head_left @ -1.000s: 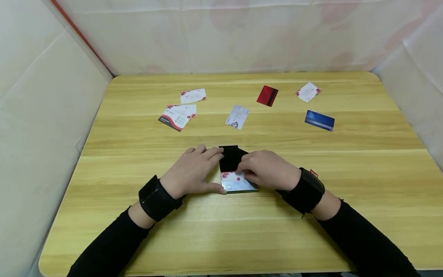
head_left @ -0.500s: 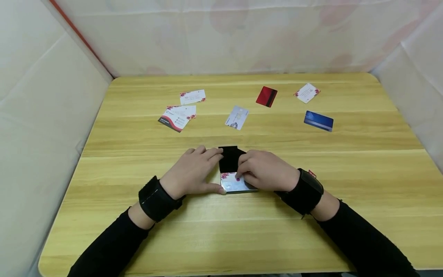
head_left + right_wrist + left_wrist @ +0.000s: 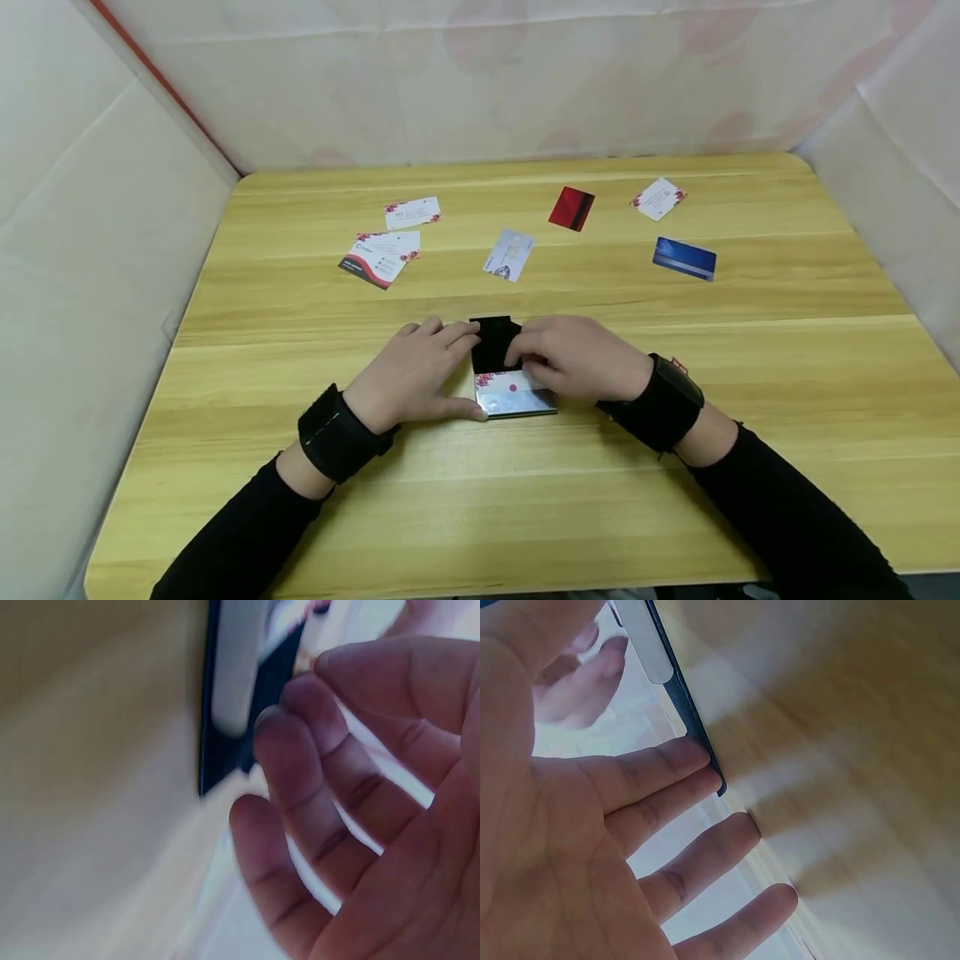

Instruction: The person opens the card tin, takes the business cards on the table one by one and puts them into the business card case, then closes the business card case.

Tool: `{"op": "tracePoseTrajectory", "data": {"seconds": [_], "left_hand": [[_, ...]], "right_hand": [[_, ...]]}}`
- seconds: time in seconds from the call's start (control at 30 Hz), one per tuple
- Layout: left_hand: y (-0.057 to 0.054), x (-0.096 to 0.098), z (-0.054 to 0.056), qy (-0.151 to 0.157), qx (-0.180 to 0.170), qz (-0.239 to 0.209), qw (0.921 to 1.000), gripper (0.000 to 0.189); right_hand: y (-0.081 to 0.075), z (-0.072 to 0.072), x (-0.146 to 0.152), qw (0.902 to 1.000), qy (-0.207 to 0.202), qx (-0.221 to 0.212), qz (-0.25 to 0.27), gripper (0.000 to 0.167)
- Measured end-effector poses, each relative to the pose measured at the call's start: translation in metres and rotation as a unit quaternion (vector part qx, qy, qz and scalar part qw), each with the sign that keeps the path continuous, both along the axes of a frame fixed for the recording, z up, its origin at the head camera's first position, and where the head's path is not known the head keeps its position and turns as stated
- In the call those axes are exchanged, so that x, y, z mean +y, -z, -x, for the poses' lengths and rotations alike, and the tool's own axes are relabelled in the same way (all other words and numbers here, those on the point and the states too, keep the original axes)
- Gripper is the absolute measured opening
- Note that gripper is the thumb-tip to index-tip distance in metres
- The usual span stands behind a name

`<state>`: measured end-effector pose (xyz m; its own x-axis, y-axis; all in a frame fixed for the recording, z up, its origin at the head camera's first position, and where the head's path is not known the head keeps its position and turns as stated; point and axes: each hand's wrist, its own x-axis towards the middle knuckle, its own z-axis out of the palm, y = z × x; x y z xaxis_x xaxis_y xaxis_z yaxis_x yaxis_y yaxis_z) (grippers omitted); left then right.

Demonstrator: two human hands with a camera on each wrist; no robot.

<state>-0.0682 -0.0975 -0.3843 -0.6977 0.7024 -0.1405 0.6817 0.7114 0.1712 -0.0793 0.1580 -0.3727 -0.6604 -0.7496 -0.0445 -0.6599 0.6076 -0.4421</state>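
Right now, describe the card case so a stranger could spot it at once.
Look at the middle of the wood-grain table. The card case lies between the left hand and the right hand, with a floral-cornered card in it. Unlike the loose cards farther back, it has a black flap folded open.

So there's this small card holder (image 3: 517,405) lying flat on the tabletop (image 3: 480,508), open, with its plain black part (image 3: 491,346) spread out on the far side and a shiny silvery front on the near side. A white card (image 3: 492,382) sits in it, just a strip showing between the black and the silver, with pinkish-red flowers at the left end and a round red dot further along; the right end's hidden.
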Motion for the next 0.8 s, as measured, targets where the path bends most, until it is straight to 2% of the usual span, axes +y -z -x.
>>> {"op": "tracePoseTrajectory", "data": {"seconds": [0.1, 0.2, 0.33, 0.5, 0.63, 0.8], "left_hand": [[0.0, 0.001, 0.001, 0.001, 0.004, 0.0, 1.0, 0.099], [-0.001, 0.001, 0.001, 0.001, 0.002, 0.0, 1.0, 0.099], [-0.001, 0.0, -0.001, 0.001, -0.002, 0.001, 1.0, 0.1], [0.001, -0.001, -0.001, 0.0, 0.003, 0.0, 1.0, 0.1], [0.001, -0.001, 0.0, -0.001, 0.008, -0.005, 1.0, 0.099], [0.001, 0.0, 0.0, 0.0, 0.001, -0.007, 1.0, 0.1]], "right_hand": [[-0.005, 0.009, 0.012, 0.998, 0.049, 0.032, -0.023, 0.016], [-0.005, 0.021, 0.029, 0.9901, 0.112, 0.058, -0.061, 0.019], [-0.004, 0.037, 0.057, 0.9694, 0.2, 0.054, -0.132, 0.029], [-0.009, 0.051, 0.091, 0.9384, 0.29, 0.009, -0.188, 0.05], [-0.01, 0.06, 0.111, 0.922, 0.328, -0.021, -0.204, 0.063], [-0.004, 0.064, 0.121, 0.9174, 0.331, -0.044, -0.216, 0.067]]}}
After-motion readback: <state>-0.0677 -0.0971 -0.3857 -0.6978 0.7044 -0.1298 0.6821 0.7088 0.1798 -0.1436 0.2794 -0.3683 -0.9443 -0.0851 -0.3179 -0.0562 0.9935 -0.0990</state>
